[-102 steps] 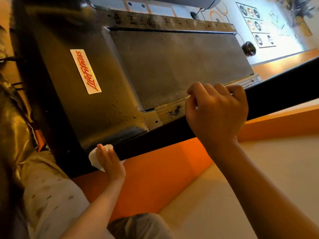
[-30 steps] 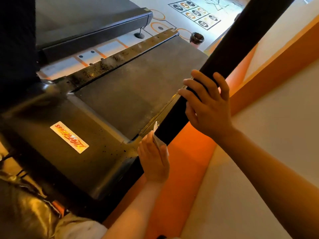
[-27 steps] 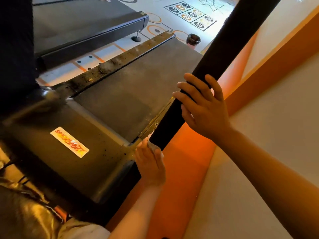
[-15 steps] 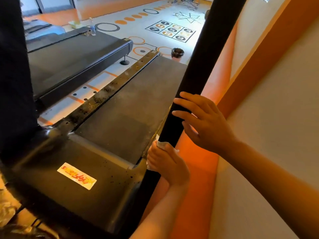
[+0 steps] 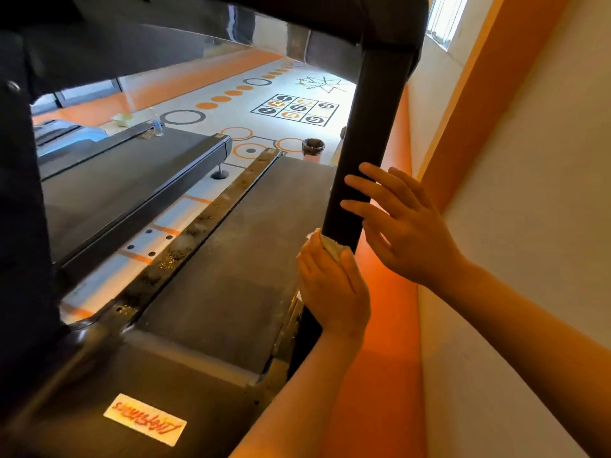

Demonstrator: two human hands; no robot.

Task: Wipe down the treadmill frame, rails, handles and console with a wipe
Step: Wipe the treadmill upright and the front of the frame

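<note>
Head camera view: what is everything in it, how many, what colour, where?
black upright treadmill post: one, black, centre right
crumpled white wipe: one, white, against the post
grey treadmill belt: one, grey, centre
dusty metal side rail: one, dark, left of the belt
white and red brand sticker: one, white and red, bottom
second dark treadmill: one, dark grey, left
numbered floor grid: one, black, orange and white, top centre
small dark round bin: one, dark, beyond the belt's far end
orange and cream wall: one, orange and cream, right
left hand: one, holds the wipe on the post
right hand: one, fingers straight, touching the post above the wipe
</note>
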